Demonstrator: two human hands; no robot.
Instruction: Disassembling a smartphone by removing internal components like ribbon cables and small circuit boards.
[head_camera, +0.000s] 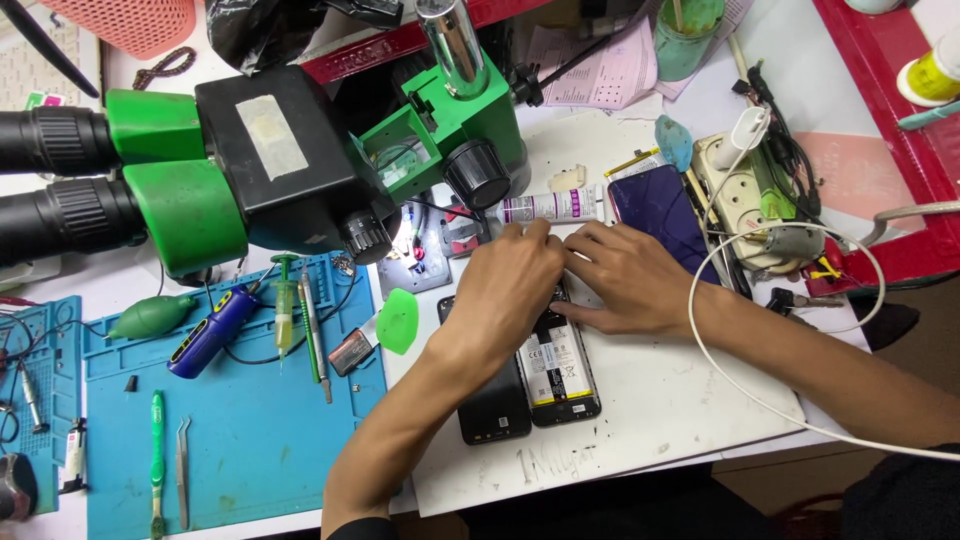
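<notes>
My left hand (505, 290) and my right hand (625, 280) rest together over the top end of an opened phone (560, 375) whose battery shows. Both hands press their fingertips on the phone's upper part, which they hide. A black back cover (492, 410) lies beside the phone on its left, partly under my left forearm. A white glue tube (552, 207) lies just beyond my fingertips. A dark blue phone screen (660, 210) lies to the right of the tube, past my right hand.
A green and black microscope (250, 160) stands at the upper left. The blue mat (250, 440) holds tweezers, a green toothbrush, a syringe and a blue tool. A green pick (398, 320) lies by the mat. A power strip (745, 195) and white cable (760, 400) sit at right.
</notes>
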